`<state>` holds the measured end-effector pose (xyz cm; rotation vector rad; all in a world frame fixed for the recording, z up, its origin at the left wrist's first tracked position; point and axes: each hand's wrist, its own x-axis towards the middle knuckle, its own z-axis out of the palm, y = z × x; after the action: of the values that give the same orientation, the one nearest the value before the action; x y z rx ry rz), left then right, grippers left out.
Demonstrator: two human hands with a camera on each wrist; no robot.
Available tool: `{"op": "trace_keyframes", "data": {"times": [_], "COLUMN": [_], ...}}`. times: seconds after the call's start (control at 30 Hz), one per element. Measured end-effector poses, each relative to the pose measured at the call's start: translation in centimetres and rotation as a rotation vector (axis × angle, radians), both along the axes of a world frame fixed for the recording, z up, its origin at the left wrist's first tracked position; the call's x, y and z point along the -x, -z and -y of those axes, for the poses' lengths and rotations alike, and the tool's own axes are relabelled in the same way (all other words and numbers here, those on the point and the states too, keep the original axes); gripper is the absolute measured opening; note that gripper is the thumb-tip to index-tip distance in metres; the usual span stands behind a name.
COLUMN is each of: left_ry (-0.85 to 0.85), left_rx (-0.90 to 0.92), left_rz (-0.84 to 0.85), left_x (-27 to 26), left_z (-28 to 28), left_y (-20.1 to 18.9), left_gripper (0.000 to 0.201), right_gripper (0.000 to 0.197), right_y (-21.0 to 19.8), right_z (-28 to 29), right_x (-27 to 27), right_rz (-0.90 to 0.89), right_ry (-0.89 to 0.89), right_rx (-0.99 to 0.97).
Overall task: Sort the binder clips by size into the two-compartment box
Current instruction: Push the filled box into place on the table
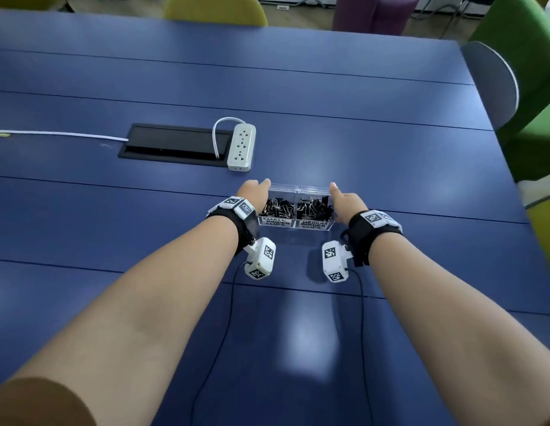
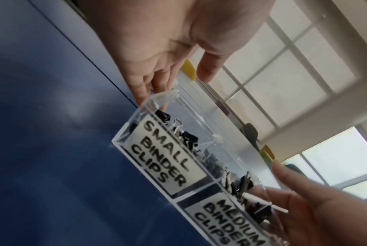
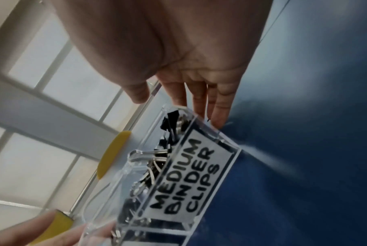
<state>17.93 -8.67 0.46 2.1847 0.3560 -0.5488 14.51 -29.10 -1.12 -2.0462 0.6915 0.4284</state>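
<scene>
A clear two-compartment box (image 1: 295,224) stands on the blue table (image 1: 144,226), its front labels reading SMALL BINDER CLIPS and MEDIUM BINDER CLIPS. Black small clips (image 1: 276,207) fill the left compartment and black medium clips (image 1: 315,207) the right one. My left hand (image 1: 252,192) lies against the box's left end, fingers straight along the wall (image 2: 153,86), thumb near the top rear edge. My right hand (image 1: 349,199) flanks the right end the same way, with straight fingers (image 3: 199,99) beside the wall. No loose clips show on the table.
A white power strip (image 1: 241,147) and a black cable hatch (image 1: 172,144) lie just beyond the box, and a white cable (image 1: 58,134) runs off to the left. Chairs stand at the far edge (image 1: 215,10) and the right side (image 1: 492,81).
</scene>
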Motion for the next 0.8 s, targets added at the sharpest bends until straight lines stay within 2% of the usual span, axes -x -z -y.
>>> {"op": "trace_keyframes", "data": {"times": [0.1,0.17,0.27,0.43,0.6,0.7,0.8], "left_ry": [-0.136,-0.279,-0.372,-0.239,-0.120,-0.048,-0.018], "left_rx": [0.217,0.370,0.433,0.412,0.362,0.316,0.250], "left_rz": [0.062,0.082,0.093,0.173,0.215,0.226,0.258], "left_x": [-0.2,-0.2,0.0,2.5,3.9,4.4,4.6], "left_z": [0.0,0.0,-0.2,-0.6,-1.2,-1.3,-1.4], "left_y": [-0.1,0.0,0.1,1.3,1.9,2.0,2.2], "left_gripper": [0.039,0.035,0.031,0.020,0.037,0.041,0.041], "right_gripper": [0.057,0.049,0.034,0.033,0.030,0.008,0.017], "right_y": [0.5,0.6,0.7,2.2,1.1,1.0,1.3], "right_z": [0.1,0.2,0.6,1.4,1.2,0.8,0.7], "right_x": [-0.5,-0.1,1.1,3.4,4.9,5.7,6.3], "right_rz": [0.021,0.052,0.092,0.118,0.179,0.210,0.235], "right_ry": [0.029,0.119,0.184,0.233,0.221,0.059,-0.106], "right_rx": [-0.098,-0.248,-0.403,-0.527,-0.611,-0.474,-0.312]}}
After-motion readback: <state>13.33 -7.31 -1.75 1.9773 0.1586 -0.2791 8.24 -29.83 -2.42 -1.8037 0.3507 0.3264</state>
